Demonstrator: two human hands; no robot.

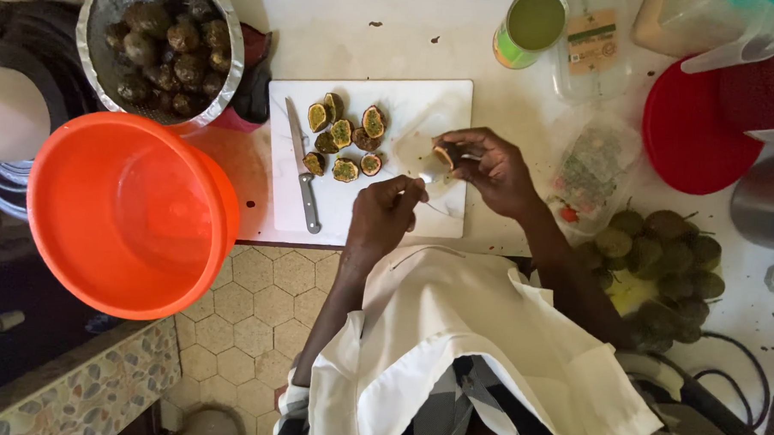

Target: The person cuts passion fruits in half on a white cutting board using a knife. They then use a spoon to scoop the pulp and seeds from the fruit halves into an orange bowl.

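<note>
Glossy orange plastic basin (pixel 130 213), perforated metal colander (pixel 160 47), smooth white plastic cutting board (pixel 408 102), steel-bladed knife (pixel 303 176), wrinkled matt passion fruit halves (pixel 345 139).

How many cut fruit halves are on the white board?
8 in a cluster on the cutting board beside the knife; one more half is in the right hand.

Single head-worn view, looking straight down, fairly close over white cutting board (pixel 368 157), counter edge and floor tiles (pixel 255 324)
</note>
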